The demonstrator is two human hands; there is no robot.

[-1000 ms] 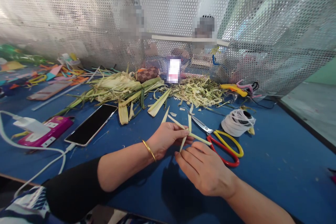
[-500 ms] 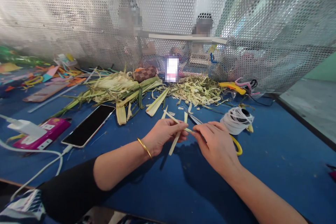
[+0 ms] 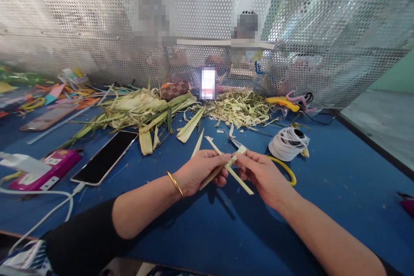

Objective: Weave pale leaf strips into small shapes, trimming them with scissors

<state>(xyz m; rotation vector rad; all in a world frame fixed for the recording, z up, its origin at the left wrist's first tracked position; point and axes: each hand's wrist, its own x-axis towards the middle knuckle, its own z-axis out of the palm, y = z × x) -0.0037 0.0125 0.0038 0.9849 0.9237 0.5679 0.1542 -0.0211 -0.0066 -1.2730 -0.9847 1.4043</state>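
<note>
Pale green leaf strips (image 3: 239, 179) cross one another between my hands, above the blue table. My left hand (image 3: 208, 167) pinches them near the crossing, with strip ends sticking out on both sides of it. Thumb and fingers of my right hand (image 3: 258, 170) are closed on a short strip end at the right of the crossing. Just behind my right hand lie scissors, with a yellow handle loop (image 3: 286, 170) and part of a blade in sight; the rest is hidden by the hand.
Husk-like leaves (image 3: 139, 108) and a heap of shredded scraps (image 3: 241, 110) lie at the back. A white cord spool (image 3: 284, 148) stands at the right. On the left are a phone (image 3: 105, 157) and a magenta power strip (image 3: 66, 161) with a cable. Behind a perforated screen (image 3: 207, 4) are people.
My right hand moved away from the near strip end, then took hold of the right-hand end. The crossed strips have turned, one now pointing down to the right. The view shifted slightly.
</note>
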